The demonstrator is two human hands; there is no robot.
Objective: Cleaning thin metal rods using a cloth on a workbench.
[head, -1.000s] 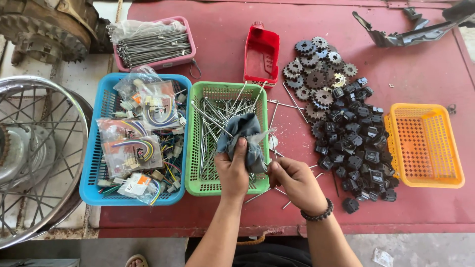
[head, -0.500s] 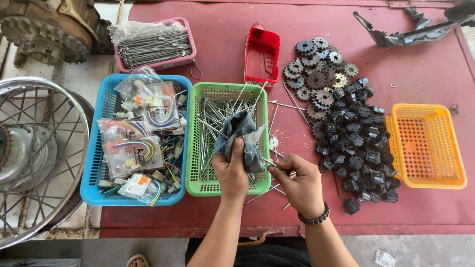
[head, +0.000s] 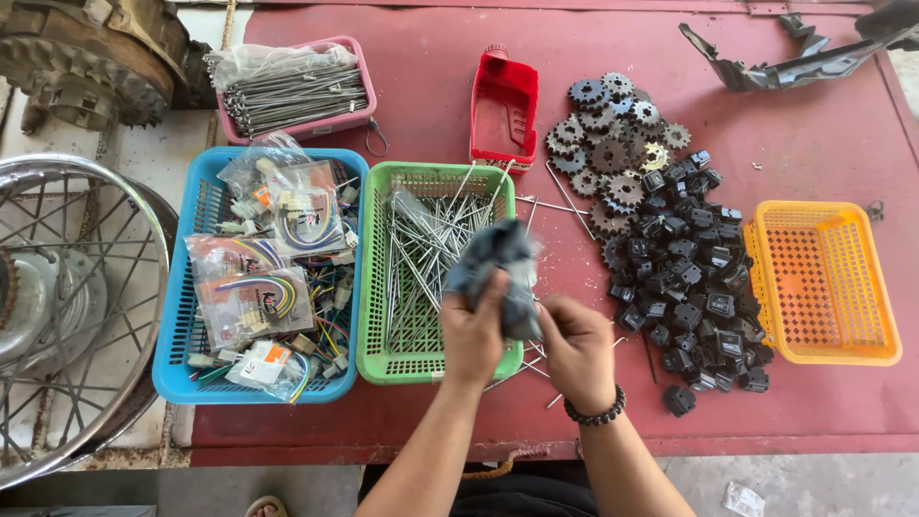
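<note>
At lower centre, our left hand [head: 471, 335] pinches a grey rag [head: 493, 258] over the green basket [head: 378, 354]; our right hand [head: 577, 349] stays curled, fingers pressed together, beside it. Clear wire packets [head: 251, 297] with white-and-red labels fill the blue basket [head: 177, 364] at left.

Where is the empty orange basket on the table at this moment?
In the head view, the orange basket stands at the right edge of the red table, just right of the pile of black parts and well clear of both hands.
</note>
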